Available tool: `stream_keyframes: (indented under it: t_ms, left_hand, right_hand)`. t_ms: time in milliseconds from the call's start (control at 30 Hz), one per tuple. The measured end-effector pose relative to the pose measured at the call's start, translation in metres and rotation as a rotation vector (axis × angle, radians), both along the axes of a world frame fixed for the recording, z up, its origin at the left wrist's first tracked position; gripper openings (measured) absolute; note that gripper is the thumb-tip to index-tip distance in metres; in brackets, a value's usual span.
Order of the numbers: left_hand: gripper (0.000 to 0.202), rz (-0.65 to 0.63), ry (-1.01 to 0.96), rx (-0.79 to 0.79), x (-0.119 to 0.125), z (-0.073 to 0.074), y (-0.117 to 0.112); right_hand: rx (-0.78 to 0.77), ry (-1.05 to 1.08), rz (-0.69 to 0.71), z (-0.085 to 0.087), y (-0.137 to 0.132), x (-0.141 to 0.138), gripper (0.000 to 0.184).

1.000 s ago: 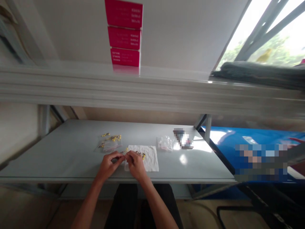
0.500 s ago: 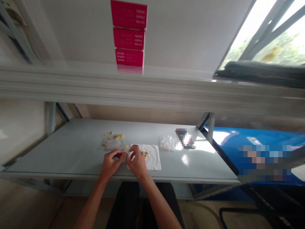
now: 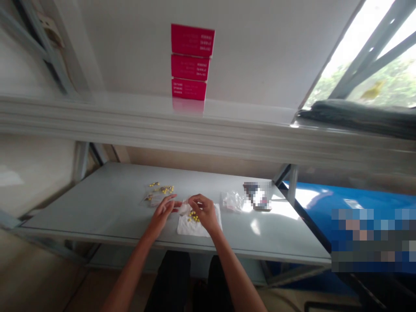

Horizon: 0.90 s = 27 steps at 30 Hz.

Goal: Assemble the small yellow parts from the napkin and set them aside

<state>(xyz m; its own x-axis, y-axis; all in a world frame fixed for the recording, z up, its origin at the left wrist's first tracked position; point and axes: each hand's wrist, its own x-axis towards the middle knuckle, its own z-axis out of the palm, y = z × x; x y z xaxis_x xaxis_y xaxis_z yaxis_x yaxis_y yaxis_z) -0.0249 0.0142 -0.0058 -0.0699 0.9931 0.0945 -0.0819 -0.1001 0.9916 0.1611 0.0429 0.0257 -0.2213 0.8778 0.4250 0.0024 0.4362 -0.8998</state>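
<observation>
My right hand (image 3: pixel 206 211) pinches the upper edge of a small clear plastic bag (image 3: pixel 185 209) over a white cloth (image 3: pixel 191 229). My left hand (image 3: pixel 164 212) is just left of the bag, fingers stretched and apart; whether a fingertip touches the bag I cannot tell. Several small yellow pieces (image 3: pixel 194 216) lie on the cloth below my right hand. Beyond my left hand, another clear bag (image 3: pixel 157 199) lies flat, with more yellow-and-dark pieces (image 3: pixel 167 189) on and around it. The pieces are too small to name.
A crumpled clear plastic bag (image 3: pixel 232 202) lies right of the cloth, beside a blurred-out object (image 3: pixel 258 195). A shelf edge (image 3: pixel 182 130) crosses above the grey table (image 3: pixel 107 203) and carries three stacked red boxes (image 3: pixel 190 67). A blue surface (image 3: pixel 308 195) is at the right.
My hands have moved apart, the right one shifting right over the cloth with the small bag. My left fingers have opened from a pinch. The camera view has shifted too.
</observation>
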Motion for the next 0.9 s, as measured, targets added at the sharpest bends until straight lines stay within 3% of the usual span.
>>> stream_keyframes:
  t_ms: [200, 333, 567, 667, 900]
  left_hand:
    - [0.059, -0.095, -0.362, -0.069, 0.024, 0.006, 0.004]
    - [0.058, 0.014, -0.423, 0.002, 0.029, 0.007, 0.015]
    - [0.053, 0.168, -0.396, 0.045, 0.035, -0.001, 0.027]
    - [0.046, 0.219, -0.363, 0.049, 0.038, -0.006, 0.026]
    - [0.037, 0.232, -0.43, 0.095, 0.04, -0.011, 0.023]
  right_hand:
    - [0.017, -0.007, 0.047, 0.009, 0.006, 0.02, 0.015]
    - [0.097, -0.094, 0.093, 0.013, 0.003, 0.033, 0.024]
    - [0.127, -0.176, -0.014, -0.017, 0.005, 0.037, 0.027]
    - [0.158, -0.249, 0.002, -0.028, 0.002, 0.036, 0.025]
    - [0.134, -0.341, -0.028, -0.031, -0.003, 0.033, 0.013]
